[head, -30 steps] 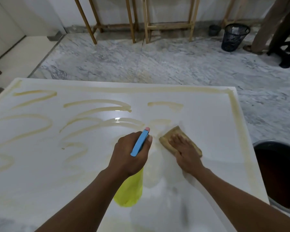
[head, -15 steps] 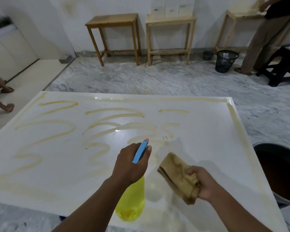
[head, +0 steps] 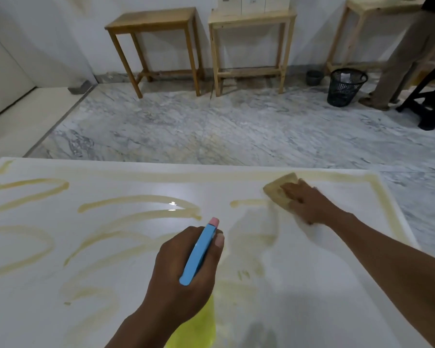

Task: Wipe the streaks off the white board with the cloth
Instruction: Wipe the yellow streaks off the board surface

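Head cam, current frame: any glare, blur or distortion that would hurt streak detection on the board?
Head view: two small glare spots on the white board, over a streak; right hand and cloth slightly motion-blurred; soft grey shadows beside that arm; wide-angle distortion tilts the wooden tables; left hand on the spray bottle is sharp.

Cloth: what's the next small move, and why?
Probably sweep the cloth left along the short streak. The right hand presses it flat on the white board at that streak's right end, and more yellow streaks lie further left. The left hand holds the spray bottle nearer the person.
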Demonstrator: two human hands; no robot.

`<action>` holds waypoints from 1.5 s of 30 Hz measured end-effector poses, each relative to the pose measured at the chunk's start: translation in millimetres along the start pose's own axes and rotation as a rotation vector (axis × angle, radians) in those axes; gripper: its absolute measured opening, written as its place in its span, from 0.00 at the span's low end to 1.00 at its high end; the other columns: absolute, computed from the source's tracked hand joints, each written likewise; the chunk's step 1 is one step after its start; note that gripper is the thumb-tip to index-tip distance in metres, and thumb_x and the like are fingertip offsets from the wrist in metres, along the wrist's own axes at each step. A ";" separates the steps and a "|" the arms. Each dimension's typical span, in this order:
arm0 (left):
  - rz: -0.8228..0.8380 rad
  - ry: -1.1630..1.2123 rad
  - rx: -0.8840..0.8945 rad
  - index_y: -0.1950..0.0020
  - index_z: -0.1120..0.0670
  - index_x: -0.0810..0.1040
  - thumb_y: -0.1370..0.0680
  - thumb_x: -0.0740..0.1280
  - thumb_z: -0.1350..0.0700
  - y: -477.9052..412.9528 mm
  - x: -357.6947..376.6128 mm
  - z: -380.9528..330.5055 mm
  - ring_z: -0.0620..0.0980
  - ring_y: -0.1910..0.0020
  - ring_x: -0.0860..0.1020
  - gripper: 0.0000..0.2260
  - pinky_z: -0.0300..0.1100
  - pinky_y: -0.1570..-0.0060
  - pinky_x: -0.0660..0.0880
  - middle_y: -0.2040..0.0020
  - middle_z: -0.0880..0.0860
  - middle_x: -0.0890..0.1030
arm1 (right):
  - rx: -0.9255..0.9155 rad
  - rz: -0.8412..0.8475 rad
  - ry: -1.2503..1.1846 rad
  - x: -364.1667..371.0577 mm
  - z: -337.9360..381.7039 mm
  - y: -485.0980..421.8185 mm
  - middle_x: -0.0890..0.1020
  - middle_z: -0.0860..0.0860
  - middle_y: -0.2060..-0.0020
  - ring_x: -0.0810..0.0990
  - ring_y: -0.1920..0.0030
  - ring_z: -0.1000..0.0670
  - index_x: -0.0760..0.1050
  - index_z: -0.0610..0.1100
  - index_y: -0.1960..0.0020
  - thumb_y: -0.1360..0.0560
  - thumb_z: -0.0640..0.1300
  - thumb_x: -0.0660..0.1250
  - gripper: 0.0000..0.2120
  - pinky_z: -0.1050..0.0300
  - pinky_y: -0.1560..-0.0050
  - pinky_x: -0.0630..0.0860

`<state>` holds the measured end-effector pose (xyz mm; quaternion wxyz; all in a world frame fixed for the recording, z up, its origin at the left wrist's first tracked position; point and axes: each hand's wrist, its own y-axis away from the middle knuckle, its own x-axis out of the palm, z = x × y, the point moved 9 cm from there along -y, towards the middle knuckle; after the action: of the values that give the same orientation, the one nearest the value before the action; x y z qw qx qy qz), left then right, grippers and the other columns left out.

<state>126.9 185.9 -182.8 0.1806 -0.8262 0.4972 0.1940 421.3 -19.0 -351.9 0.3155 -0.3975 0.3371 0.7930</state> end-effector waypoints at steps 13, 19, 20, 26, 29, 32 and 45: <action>-0.019 0.038 -0.017 0.52 0.54 0.83 0.20 0.65 0.40 22.6 -18.9 29.1 0.57 0.66 0.81 0.18 0.61 0.66 0.80 0.61 0.53 0.82 | -0.224 -0.134 0.321 72.1 55.1 20.2 0.43 0.55 0.20 0.37 0.21 0.53 0.43 0.57 0.20 0.23 0.62 0.36 0.32 0.50 0.22 0.41; -0.065 0.017 -0.023 0.52 0.59 0.82 0.19 0.66 0.42 100.4 -76.0 41.0 0.61 0.63 0.80 0.20 0.61 0.64 0.80 0.61 0.58 0.81 | -0.312 -0.144 0.349 151.8 138.0 120.9 0.47 0.52 0.19 0.41 0.20 0.49 0.47 0.53 0.19 0.20 0.60 0.40 0.31 0.46 0.21 0.46; -0.080 0.017 -0.024 0.52 0.59 0.82 0.19 0.66 0.42 120.0 -89.7 43.2 0.61 0.64 0.80 0.20 0.60 0.64 0.81 0.61 0.58 0.81 | -0.345 -0.161 0.353 170.0 156.4 144.0 0.50 0.51 0.19 0.43 0.20 0.48 0.49 0.53 0.19 0.19 0.59 0.41 0.30 0.45 0.22 0.49; -0.155 0.016 -0.117 0.54 0.53 0.84 0.19 0.69 0.44 223.1 -158.7 62.3 0.59 0.66 0.81 0.14 0.61 0.59 0.82 0.59 0.57 0.83 | -0.533 -0.098 0.277 275.9 279.7 286.1 0.57 0.50 0.20 0.51 0.20 0.45 0.59 0.50 0.21 0.18 0.54 0.49 0.26 0.48 0.24 0.50; -0.156 0.030 -0.153 0.54 0.48 0.84 0.18 0.70 0.45 250.7 -173.3 65.6 0.59 0.66 0.81 0.09 0.64 0.61 0.81 0.57 0.55 0.85 | -0.384 0.054 -0.121 269.9 302.6 316.6 0.61 0.52 0.22 0.54 0.20 0.50 0.62 0.56 0.22 0.18 0.56 0.46 0.25 0.51 0.22 0.53; -0.164 0.057 -0.189 0.54 0.49 0.85 0.18 0.70 0.47 247.2 -176.6 67.3 0.61 0.65 0.81 0.09 0.65 0.60 0.81 0.55 0.56 0.85 | 0.259 0.102 -1.080 227.9 268.3 313.3 0.86 0.40 0.54 0.85 0.60 0.38 0.81 0.43 0.39 0.19 0.53 0.59 0.19 0.47 0.63 0.82; -0.186 0.083 -0.055 0.51 0.52 0.81 0.21 0.66 0.41 44.1 -93.2 42.3 0.61 0.66 0.80 0.15 0.54 0.63 0.82 0.59 0.60 0.83 | 0.103 -0.274 -0.869 -27.3 120.5 39.1 0.83 0.55 0.45 0.78 0.71 0.42 0.78 0.60 0.36 0.24 0.53 0.66 0.17 0.56 0.70 0.75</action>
<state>41.6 257.4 -177.2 0.1542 -0.8807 0.4199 0.1557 354.2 46.8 -262.8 0.5491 -0.0529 0.1568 0.8192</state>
